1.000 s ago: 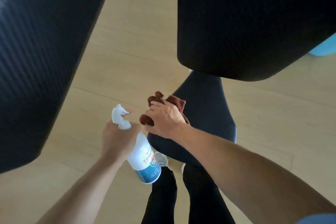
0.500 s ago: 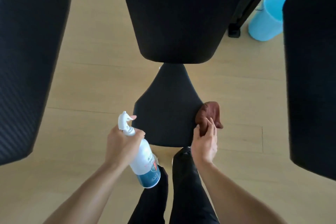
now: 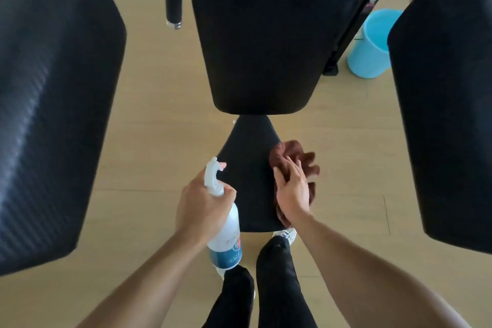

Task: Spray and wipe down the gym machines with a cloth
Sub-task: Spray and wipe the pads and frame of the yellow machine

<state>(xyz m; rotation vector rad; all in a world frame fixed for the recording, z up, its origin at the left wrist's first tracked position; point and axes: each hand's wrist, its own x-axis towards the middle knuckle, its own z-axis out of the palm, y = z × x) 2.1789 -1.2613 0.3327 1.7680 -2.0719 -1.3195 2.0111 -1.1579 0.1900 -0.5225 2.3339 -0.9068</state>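
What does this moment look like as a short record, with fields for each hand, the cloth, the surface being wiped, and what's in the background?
left hand: left hand grips the spray bottle by its neck, nozzle pointing forward
right hand: right hand presses the cloth with straight fingers
cloth: brown cloth bunched on the right edge of the seat pad
surface: black seat pad, below the black back pad
background: blue bucket on the wooden floor, far right

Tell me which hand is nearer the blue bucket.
Right. The right hand presses the brown cloth on the seat's right edge, toward the blue bucket; the left hand grips the spray bottle farther left.
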